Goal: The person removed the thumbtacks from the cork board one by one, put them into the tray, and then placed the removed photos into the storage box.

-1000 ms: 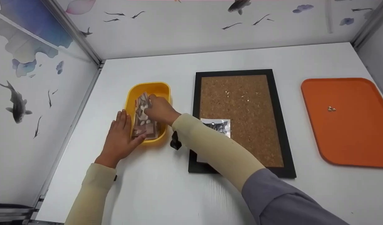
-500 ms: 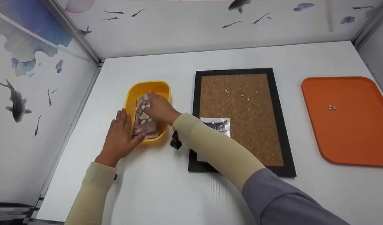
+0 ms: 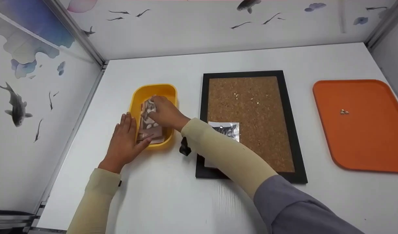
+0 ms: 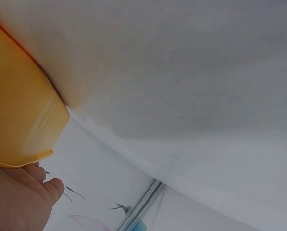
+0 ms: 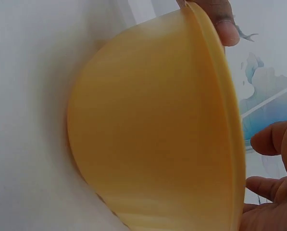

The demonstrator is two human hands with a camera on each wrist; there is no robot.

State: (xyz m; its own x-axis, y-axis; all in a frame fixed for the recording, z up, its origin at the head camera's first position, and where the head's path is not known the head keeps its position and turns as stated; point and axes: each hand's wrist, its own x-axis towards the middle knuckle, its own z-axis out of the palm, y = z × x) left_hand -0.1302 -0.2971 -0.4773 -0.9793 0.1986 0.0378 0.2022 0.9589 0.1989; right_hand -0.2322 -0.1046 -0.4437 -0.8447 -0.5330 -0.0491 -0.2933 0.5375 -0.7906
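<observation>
A yellow basket (image 3: 145, 89) stands on the left of the table with a stack of brownish photo prints (image 3: 149, 125) in it. My left hand (image 3: 122, 143) lies along its left side, fingers straight, thumb reaching over the near rim. Reaching in from the right, my right hand (image 3: 166, 112) pinches the upper part of the top print, its thumb on the picture and its fingers at the far edge. Both wrist views are mostly filled by the basket's outer wall (image 4: 23, 106), and the prints are hidden there.
A black-framed cork board (image 3: 251, 123) lies flat in the middle, a black-and-white print (image 3: 231, 131) pinned at its lower left, partly under my right sleeve. On the right, an orange tray (image 3: 364, 139) holds a few small gold pins (image 3: 344, 112). Printed walls enclose the table.
The top print has shifted slightly within the basket under my right hand, which has moved only a little. My left hand stays in place at the basket's side.
</observation>
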